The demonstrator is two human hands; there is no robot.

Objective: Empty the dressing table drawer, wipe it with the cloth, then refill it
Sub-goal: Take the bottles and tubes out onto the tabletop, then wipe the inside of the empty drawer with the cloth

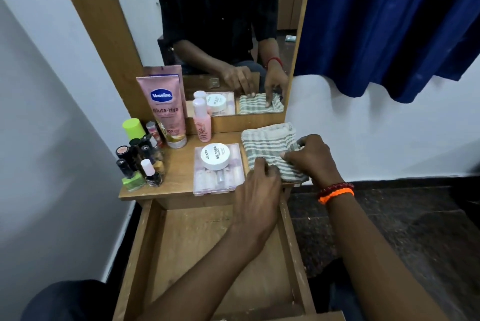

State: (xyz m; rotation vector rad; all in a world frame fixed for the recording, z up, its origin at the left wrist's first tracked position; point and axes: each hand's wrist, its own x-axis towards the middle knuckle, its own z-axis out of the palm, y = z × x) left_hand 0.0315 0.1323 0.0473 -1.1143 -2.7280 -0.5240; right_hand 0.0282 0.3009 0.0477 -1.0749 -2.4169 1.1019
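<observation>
I have both hands on the folded grey-and-white striped cloth, which lies on the wooden surface just right of the clear plastic nail kit box. My left hand pinches its near edge; my right hand grips its right side, fingers curled. The cloth's long axis runs away from me. The pulled-out wooden drawer sits directly below, nearer me, looking empty, so I judge wiping or refilling comes next.

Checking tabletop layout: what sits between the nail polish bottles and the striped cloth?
In the head view, a clear plastic case with a white nail polish remover tub on top lies between the nail polish bottles and the striped cloth.
</observation>
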